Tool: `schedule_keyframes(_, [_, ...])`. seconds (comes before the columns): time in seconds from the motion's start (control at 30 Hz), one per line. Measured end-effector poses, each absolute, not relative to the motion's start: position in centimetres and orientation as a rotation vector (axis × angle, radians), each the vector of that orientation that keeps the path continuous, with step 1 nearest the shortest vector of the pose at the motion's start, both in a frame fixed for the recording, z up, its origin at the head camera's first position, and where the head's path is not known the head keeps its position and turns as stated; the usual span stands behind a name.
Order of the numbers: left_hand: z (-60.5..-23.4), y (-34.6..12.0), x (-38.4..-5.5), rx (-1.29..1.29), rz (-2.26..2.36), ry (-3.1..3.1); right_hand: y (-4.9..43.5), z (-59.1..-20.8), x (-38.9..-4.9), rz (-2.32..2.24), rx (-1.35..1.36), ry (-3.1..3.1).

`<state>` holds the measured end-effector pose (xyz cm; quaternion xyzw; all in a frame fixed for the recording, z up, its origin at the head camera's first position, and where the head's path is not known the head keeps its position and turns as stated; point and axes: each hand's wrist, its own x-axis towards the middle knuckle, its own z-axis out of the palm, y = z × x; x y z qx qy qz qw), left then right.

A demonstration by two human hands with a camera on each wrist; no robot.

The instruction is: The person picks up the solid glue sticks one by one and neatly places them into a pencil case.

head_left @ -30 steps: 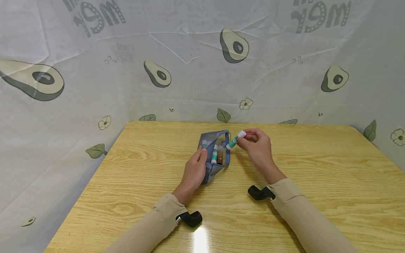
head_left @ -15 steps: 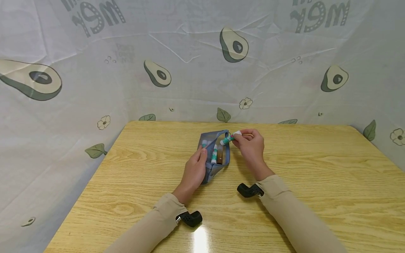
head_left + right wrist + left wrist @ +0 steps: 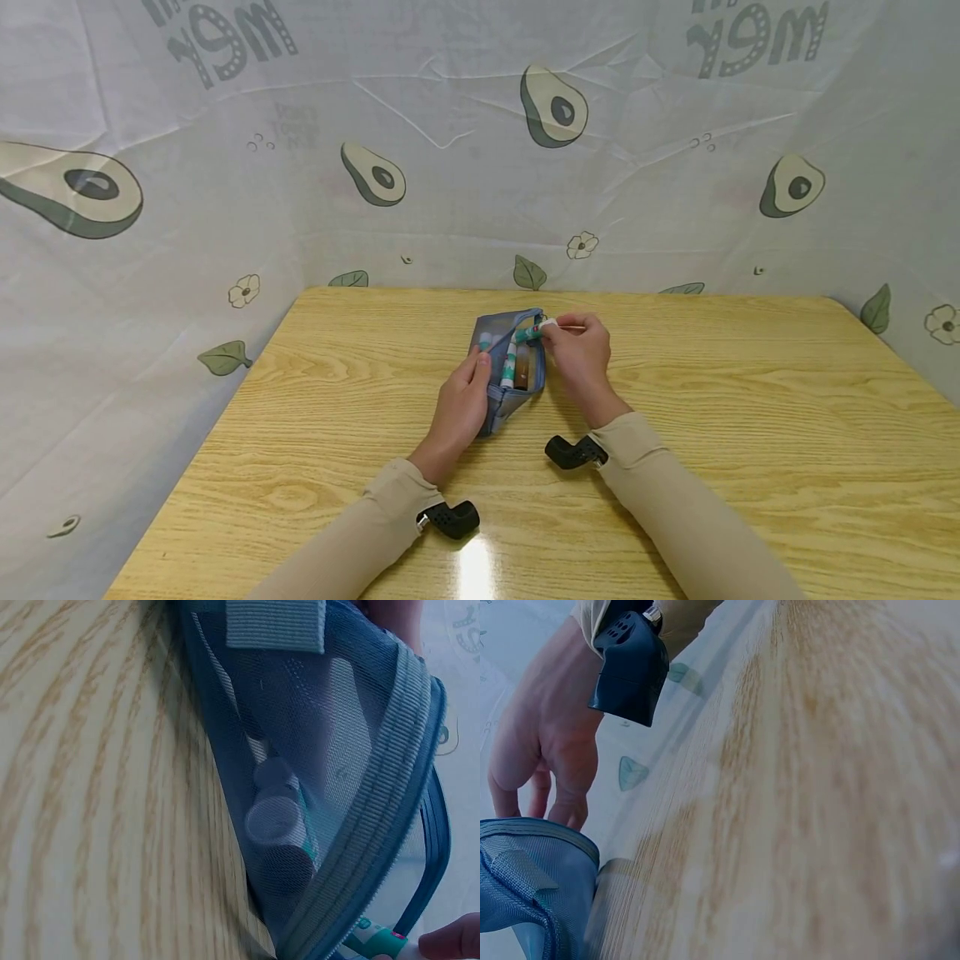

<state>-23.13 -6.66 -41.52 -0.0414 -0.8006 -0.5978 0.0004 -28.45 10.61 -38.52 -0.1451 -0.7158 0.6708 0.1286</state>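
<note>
My left hand (image 3: pixel 461 398) grips the near left side of a blue-grey mesh zip pouch (image 3: pixel 495 322), its mouth unzipped and facing right. Between thumb and fingers my right hand (image 3: pixel 579 358) pinches a green-and-white glue stick (image 3: pixel 529 333) by its white-capped end. The other end of that stick lies within the pouch's mouth. Another green-and-white glue stick (image 3: pixel 509 367) and a brown tube (image 3: pixel 522 371) lie side by side inside. A further tube with a pale end (image 3: pixel 485 340) shows through the mesh by my left thumb. In the right wrist view, tube ends (image 3: pixel 274 819) appear through the mesh.
The pouch rests on a wood-grain table (image 3: pixel 337 400). Behind it hangs a pale cloth (image 3: pixel 450 200) printed with avocados and leaves. A black camera mount (image 3: pixel 453 519) sticks out from the left cuff, and another mount (image 3: pixel 576 452) from the right.
My right hand has moved left with its glue stick, from beside the pouch into its mouth. The stick now lies flatter. My left hand and the pouch have stayed in place.
</note>
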Motion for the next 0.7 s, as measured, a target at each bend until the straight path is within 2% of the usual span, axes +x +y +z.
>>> schedule_keyframes(0.33, [-41.65,-6.71,-23.16,-0.139,-1.87,-2.513,10.69,-38.67,-28.33,2.028,-0.355,-2.154])
schedule_keyframes(0.7, [-41.82,-6.72,-23.27,-0.135,-1.871,-2.509,11.1,-38.9,-28.5,2.057,-0.426,-2.158])
